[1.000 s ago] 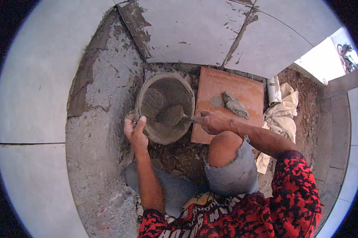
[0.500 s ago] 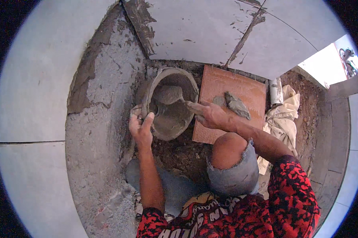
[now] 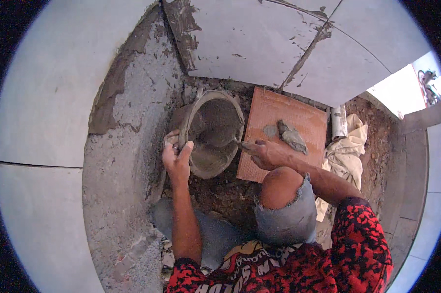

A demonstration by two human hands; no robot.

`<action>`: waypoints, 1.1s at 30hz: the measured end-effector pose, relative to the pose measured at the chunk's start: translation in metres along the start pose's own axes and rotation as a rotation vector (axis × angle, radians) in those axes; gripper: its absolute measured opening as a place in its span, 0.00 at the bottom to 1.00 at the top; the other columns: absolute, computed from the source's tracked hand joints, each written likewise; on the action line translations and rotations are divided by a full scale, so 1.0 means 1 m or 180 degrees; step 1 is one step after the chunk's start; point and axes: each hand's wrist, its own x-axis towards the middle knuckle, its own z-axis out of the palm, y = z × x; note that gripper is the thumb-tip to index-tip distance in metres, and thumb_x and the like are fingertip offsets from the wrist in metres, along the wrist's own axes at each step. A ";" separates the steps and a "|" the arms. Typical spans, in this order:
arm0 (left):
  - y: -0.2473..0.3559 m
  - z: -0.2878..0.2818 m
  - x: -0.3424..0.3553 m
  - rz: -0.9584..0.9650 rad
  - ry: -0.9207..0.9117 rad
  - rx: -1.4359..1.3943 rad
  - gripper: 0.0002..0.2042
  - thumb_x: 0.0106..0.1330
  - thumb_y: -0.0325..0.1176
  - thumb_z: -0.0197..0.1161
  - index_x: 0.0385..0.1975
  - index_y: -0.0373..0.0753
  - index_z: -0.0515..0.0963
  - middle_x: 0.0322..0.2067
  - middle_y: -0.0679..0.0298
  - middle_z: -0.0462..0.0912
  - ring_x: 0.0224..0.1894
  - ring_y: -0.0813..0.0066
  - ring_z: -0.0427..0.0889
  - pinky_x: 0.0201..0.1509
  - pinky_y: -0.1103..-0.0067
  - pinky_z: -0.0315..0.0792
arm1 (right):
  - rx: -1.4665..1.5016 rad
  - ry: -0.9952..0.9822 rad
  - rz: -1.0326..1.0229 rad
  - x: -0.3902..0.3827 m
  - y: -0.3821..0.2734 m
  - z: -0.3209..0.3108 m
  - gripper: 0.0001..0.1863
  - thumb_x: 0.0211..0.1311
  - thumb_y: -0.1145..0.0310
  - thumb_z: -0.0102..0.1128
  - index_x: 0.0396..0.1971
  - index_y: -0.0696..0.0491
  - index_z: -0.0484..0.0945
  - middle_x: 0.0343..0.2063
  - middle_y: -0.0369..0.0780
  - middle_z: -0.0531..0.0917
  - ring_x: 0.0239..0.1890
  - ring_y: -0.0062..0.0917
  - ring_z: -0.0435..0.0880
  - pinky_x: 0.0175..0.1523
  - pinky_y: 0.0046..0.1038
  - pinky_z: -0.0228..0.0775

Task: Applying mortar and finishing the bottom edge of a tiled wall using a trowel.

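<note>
A mortar-coated bucket (image 3: 231, 101) stands tilted between my hands. My left hand (image 3: 177, 161) grips its near left side, fingers outside and thumb at the rim. In my right hand (image 3: 263, 154) is the handle of a trowel (image 3: 221, 136), whose blade is inside the bucket in wet grey mortar. Right of the bucket lies an orange tile (image 3: 264, 107), textured side up, with a grey crumpled lump (image 3: 292, 136) and a smear on it. I cannot make out what the lump is.
Pale wall tiles (image 3: 240, 44) edge the back, a bare concrete strip (image 3: 113, 185) the left. Rubble and soil (image 3: 220, 195) surround my bent knee (image 3: 281, 190). A white pipe (image 3: 338, 124) and cream cloth (image 3: 347, 151) lie at right. A two-wheeler (image 3: 427, 85) shows beyond an opening.
The bucket has tipped sideways in my left hand and shifted slightly right. The trowel blade rose inside it, then dropped a little, my right hand moving with it.
</note>
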 end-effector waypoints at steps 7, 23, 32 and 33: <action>-0.007 0.005 0.003 0.0298 0.0080 0.0283 0.15 0.51 0.28 0.62 0.39 0.36 0.71 0.33 0.68 0.73 0.34 0.80 0.71 0.41 0.82 0.66 | -0.0098 0.0699 -0.0211 0.018 0.003 0.012 0.32 0.51 0.72 0.50 0.59 0.43 0.56 0.33 0.51 0.73 0.32 0.45 0.77 0.33 0.41 0.73; -0.010 0.006 -0.002 0.0066 -0.0007 0.0464 0.12 0.52 0.26 0.61 0.37 0.34 0.72 0.34 0.67 0.73 0.34 0.80 0.72 0.39 0.82 0.67 | 0.0358 0.1361 -0.0542 0.026 0.011 0.017 0.30 0.45 0.74 0.54 0.53 0.56 0.62 0.37 0.50 0.76 0.34 0.42 0.77 0.37 0.38 0.72; 0.006 0.009 -0.003 0.0022 -0.0070 0.0446 0.16 0.52 0.28 0.62 0.40 0.35 0.70 0.33 0.68 0.73 0.33 0.81 0.71 0.38 0.84 0.66 | 0.0215 0.0844 -0.0956 0.022 0.027 0.012 0.24 0.53 0.69 0.51 0.53 0.52 0.64 0.50 0.44 0.70 0.48 0.43 0.70 0.51 0.38 0.65; 0.006 0.011 0.000 0.0106 -0.0072 0.0211 0.16 0.51 0.29 0.62 0.41 0.37 0.70 0.32 0.69 0.74 0.32 0.81 0.72 0.37 0.84 0.67 | 0.0139 0.0769 -0.1079 0.025 0.027 0.003 0.23 0.53 0.69 0.50 0.52 0.52 0.65 0.45 0.46 0.73 0.46 0.43 0.72 0.49 0.40 0.66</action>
